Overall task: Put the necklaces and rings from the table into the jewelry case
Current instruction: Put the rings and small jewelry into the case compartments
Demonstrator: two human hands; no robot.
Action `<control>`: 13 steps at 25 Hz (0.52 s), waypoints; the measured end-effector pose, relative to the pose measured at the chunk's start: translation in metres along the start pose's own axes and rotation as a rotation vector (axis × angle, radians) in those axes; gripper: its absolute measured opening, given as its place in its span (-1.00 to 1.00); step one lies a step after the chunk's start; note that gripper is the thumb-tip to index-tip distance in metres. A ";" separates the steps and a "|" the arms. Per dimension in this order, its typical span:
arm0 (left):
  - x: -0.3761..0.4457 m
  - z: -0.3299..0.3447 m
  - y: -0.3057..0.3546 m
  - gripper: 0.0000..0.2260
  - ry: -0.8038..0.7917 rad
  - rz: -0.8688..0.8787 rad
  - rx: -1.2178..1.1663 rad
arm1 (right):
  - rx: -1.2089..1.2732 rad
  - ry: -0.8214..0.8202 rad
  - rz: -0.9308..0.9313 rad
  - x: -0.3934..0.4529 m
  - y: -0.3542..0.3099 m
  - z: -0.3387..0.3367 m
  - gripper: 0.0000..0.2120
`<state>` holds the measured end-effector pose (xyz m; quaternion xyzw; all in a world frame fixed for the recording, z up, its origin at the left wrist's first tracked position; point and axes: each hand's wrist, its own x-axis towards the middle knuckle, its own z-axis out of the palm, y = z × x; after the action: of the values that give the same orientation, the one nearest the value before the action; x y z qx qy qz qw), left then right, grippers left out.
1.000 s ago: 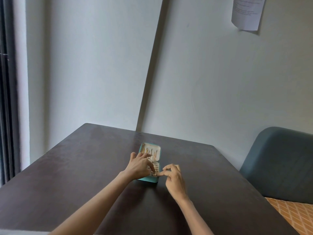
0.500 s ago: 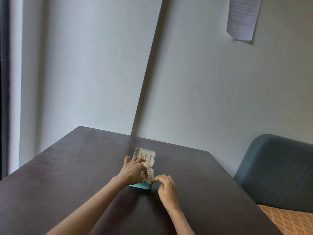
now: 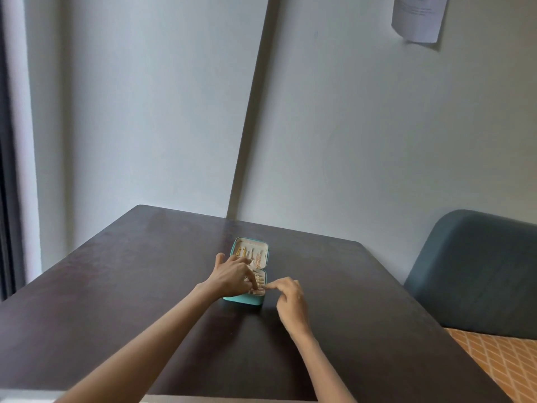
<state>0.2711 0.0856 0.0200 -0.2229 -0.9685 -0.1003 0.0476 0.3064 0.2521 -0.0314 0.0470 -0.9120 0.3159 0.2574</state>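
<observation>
Since the earlier frame little had moved: both hands had stayed at the near half of the jewelry case (image 3: 249, 274), the right fingertips still meeting it at its right edge. The teal case lay open on the dark table (image 3: 122, 286), its lid laid flat away from the person with gold necklaces (image 3: 247, 253) lined up on the pale lining, and the near tray holding small gold pieces too small to tell apart. The left hand (image 3: 232, 276) lay over the left part of the tray, thumb stretched out to the left, fingers (image 3: 252, 282) bent down into the compartments; whether they gripped anything could not be told. The right hand (image 3: 290, 299) rested on the table just beside the case, its forefinger and thumb brought together at the tray's right rim, apparently pinching something tiny that could not be made out. A blue-grey chair (image 3: 476, 271) stood to the right of the table, and a sheet of paper (image 3: 418, 16) hung on the wall.
</observation>
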 end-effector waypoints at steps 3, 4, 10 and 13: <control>-0.001 0.001 -0.001 -0.74 0.067 -0.048 -0.040 | 0.041 0.056 0.040 0.002 0.002 -0.001 -0.48; 0.000 0.003 -0.002 -0.73 0.083 -0.064 -0.057 | 0.031 0.034 0.027 0.002 0.001 -0.002 -0.51; 0.006 0.009 -0.002 -0.70 0.076 -0.071 -0.083 | -0.094 -0.088 -0.072 0.001 -0.002 0.001 -0.67; 0.008 0.007 -0.004 -0.73 0.056 -0.054 -0.059 | -0.135 -0.120 -0.089 0.001 0.000 0.002 -0.67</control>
<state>0.2619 0.0872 0.0136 -0.1951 -0.9691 -0.1364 0.0653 0.3050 0.2512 -0.0319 0.0889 -0.9420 0.2385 0.2188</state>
